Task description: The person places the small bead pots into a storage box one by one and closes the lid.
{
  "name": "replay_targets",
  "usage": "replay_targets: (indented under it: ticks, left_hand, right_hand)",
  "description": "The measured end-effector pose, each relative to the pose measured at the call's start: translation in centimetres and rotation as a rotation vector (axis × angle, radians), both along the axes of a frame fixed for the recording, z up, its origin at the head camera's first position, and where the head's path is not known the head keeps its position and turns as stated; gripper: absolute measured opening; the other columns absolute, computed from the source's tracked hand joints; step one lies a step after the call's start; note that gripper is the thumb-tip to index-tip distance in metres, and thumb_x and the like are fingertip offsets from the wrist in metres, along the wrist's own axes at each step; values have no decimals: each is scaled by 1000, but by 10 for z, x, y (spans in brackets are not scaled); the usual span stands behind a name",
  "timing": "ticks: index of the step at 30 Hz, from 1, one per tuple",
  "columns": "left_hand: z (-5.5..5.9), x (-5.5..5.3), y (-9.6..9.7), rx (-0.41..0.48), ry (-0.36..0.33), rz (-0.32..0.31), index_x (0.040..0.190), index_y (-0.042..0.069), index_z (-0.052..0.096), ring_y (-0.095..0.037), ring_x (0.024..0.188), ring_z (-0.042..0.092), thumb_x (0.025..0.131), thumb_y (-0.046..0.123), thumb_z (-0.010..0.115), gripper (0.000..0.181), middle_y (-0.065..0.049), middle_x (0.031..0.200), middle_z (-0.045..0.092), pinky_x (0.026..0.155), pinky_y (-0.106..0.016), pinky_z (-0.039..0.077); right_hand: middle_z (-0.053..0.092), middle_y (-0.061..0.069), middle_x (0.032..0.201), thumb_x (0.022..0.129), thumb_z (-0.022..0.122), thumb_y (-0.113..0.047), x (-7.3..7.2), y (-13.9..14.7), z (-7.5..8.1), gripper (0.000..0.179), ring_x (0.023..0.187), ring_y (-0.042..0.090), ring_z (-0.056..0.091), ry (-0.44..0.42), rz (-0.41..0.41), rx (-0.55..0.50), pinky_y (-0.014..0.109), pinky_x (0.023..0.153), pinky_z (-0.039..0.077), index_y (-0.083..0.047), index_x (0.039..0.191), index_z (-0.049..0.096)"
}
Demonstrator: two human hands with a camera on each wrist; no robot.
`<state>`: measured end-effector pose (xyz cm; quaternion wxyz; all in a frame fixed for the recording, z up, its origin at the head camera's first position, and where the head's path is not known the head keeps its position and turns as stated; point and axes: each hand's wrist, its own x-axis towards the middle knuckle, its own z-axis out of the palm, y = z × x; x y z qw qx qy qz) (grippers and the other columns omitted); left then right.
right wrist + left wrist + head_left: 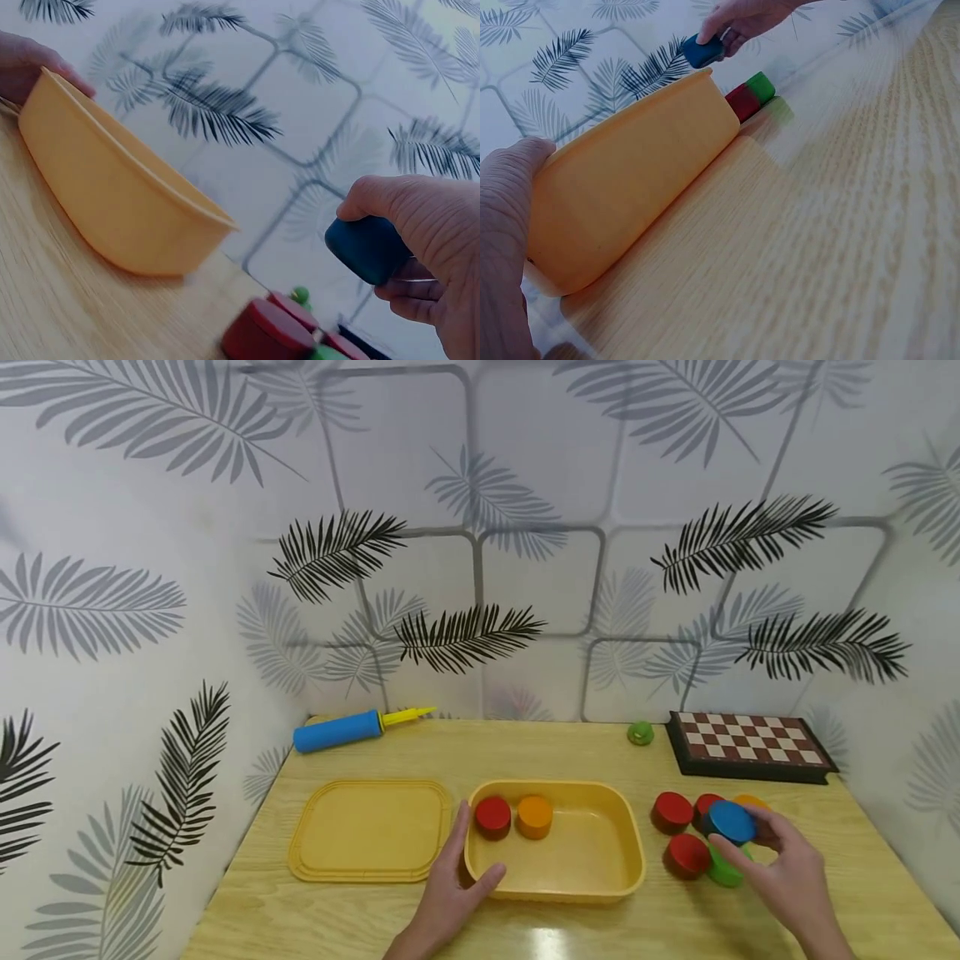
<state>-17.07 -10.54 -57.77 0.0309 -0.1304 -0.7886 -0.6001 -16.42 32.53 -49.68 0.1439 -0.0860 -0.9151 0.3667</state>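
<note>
My right hand (787, 864) pinches a blue round block (732, 822) between thumb and fingers, above a group of similar blocks. In the right wrist view this blue block (367, 249) is held up over the table. Under and around it are a red block (687, 856), a green block (727, 865), another red block (672, 812) and a partly covered orange one (752, 803). My left hand (450, 885) rests at the left front corner of a yellow container (633, 860), fingers extended along its side and thumb over the front rim. Inside are a red block (492, 817) and an orange block (535, 817).
A flat yellow lid (371, 831) lies left of the container. At the back left is a blue pump with a yellow nozzle (341, 732). A small green object (641, 733) and a checkered board box (750, 743) sit at the back right, before the patterned wall.
</note>
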Motion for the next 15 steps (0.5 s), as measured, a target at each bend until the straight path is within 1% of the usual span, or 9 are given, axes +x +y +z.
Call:
replay_targets:
  ticks: [3,5,9,11,15]
  left_hand:
    - [-1,-1,1,-3,8,5,169,22,14,-15,158,14,97,32,77,96,-6,176,11,124,-26,13]
    - [-1,-1,1,-7,10,9,169,21,15,-16,158,14,97,32,77,96,-5,176,11,125,-28,13]
    - [0,-1,1,-2,0,5,169,22,14,-15,159,13,97,32,76,96,-4,176,10,125,-30,13]
    - [0,0,1,2,-6,0,169,22,13,-15,159,13,97,32,76,96,-3,176,10,125,-30,12]
    - [0,0,1,9,-10,-4,169,22,13,-15,159,13,97,32,76,96,-3,176,9,124,-27,12]
  right_hand:
    - [68,24,122,88,86,-38,-6,-17,6,68,97,17,65,49,96,5,7,73,48,3,136,60]
    - [69,22,120,88,87,-34,-11,-28,8,65,97,19,65,78,155,-5,11,74,52,3,135,61]
    - [71,16,116,86,89,-32,-20,-49,11,62,93,13,65,109,240,-7,15,77,55,0,133,63]
    - [71,15,117,86,89,-31,-24,-59,11,61,95,14,66,121,280,-10,17,80,57,0,132,63]
    - [71,14,119,87,88,-30,-30,-76,12,59,98,25,69,117,354,-32,25,82,60,0,131,64]
